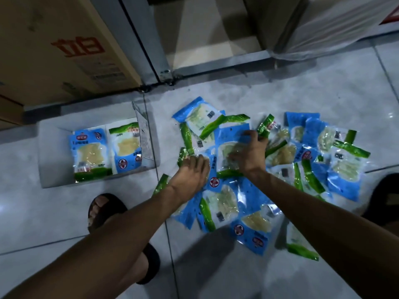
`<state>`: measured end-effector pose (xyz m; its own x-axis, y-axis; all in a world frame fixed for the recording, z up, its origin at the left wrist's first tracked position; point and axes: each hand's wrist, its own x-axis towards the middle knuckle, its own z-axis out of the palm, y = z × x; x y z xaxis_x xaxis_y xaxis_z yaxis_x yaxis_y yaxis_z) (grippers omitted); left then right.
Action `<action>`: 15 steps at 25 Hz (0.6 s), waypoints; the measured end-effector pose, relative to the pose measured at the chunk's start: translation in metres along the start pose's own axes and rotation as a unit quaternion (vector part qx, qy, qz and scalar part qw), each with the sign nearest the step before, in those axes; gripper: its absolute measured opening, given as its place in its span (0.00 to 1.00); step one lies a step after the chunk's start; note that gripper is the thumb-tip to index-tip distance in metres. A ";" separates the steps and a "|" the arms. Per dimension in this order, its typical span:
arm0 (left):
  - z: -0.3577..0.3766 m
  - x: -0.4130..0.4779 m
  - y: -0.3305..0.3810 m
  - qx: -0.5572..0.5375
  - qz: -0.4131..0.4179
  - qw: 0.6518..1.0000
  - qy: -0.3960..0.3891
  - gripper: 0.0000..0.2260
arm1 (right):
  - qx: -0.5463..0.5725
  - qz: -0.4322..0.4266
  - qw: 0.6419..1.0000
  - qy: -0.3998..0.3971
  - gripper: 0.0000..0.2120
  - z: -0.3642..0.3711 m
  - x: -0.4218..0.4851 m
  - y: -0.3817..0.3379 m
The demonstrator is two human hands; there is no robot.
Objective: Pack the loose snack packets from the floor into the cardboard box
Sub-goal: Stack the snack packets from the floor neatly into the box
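**Q:** Grip status?
**A:** Right grip [248, 153]: fingers spread, pressing the top snack packet [233, 132] of the pile [302, 160]. Left grip [192, 172]: fingers bent onto the pile's left edge; hold cannot be confirmed.
**Q:** Quantities?
**A:** Cardboard box [54, 180]: two boxed packets [90, 156], side by side. Floor [280, 93]: one overlapping pile, not countable.

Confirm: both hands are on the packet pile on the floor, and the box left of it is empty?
Not empty: the head view shows two packets lying side by side in the box. The rest holds: left hand and right hand are on the pile.
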<state>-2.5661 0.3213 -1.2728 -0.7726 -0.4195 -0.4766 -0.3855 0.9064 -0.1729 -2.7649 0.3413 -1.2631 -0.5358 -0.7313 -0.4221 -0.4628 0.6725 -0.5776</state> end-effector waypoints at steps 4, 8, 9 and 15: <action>0.002 0.004 -0.008 0.050 0.019 0.998 0.029 0.31 | 0.138 0.012 0.990 -0.012 0.29 -0.020 -0.011 0.004; -0.004 0.011 0.001 0.027 0.000 0.999 -0.017 0.37 | 0.216 0.067 0.974 -0.002 0.27 -0.050 -0.027 0.011; -0.007 0.013 0.003 0.024 -0.004 1.000 -0.020 0.37 | 0.234 0.076 0.969 -0.012 0.27 -0.054 -0.031 0.015; -0.038 0.004 -0.008 -0.038 -0.011 0.999 0.011 0.22 | 0.326 0.107 0.938 -0.056 0.25 -0.059 -0.046 0.036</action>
<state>-2.5855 0.3107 -1.2410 -0.7741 -0.4402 -0.4549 -0.4387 0.8912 -0.1158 -2.7988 0.4053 -1.2232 -0.4722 -0.6197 -0.6269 0.1964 0.6193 -0.7602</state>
